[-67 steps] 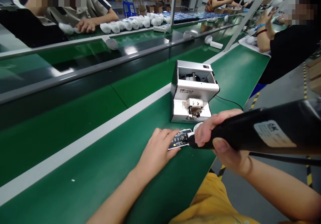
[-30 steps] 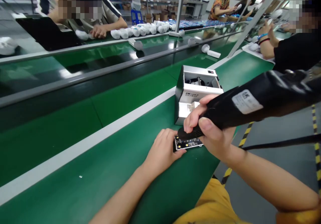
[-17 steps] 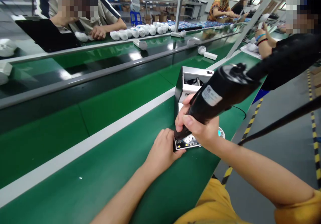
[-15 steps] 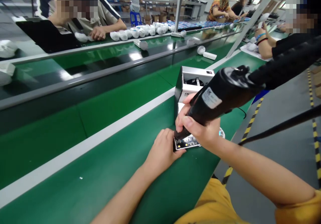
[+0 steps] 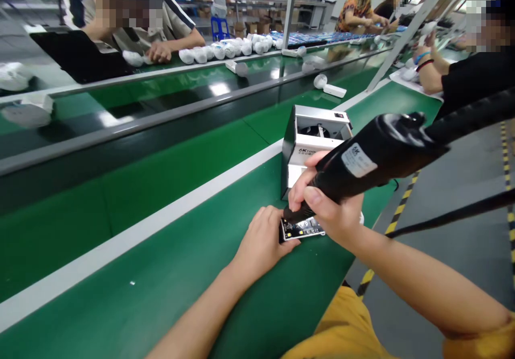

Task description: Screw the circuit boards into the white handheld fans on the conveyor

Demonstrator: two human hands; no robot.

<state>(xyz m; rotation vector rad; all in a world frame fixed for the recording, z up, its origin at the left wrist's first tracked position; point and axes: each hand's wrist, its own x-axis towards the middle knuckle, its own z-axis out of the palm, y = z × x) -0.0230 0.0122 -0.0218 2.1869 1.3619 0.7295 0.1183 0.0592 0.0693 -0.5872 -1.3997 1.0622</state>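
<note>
Circuit board (image 5: 306, 231) lying on the green bench (image 5: 181, 268), on the wearer's side of the silver machine (image 5: 309, 144). Left hand (image 5: 260, 239) grips its end between thumb and fingers. Right hand (image 5: 332, 211), before the machine, grasps a tilted black power tool (image 5: 382, 158), nose at the board; contact is hidden.

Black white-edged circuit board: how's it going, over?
Left bare hand holding circuit board by its left end. Right bare hand gripping black cylindrical corded tool, nose at board. Tool and right hand hide part of board.
</note>
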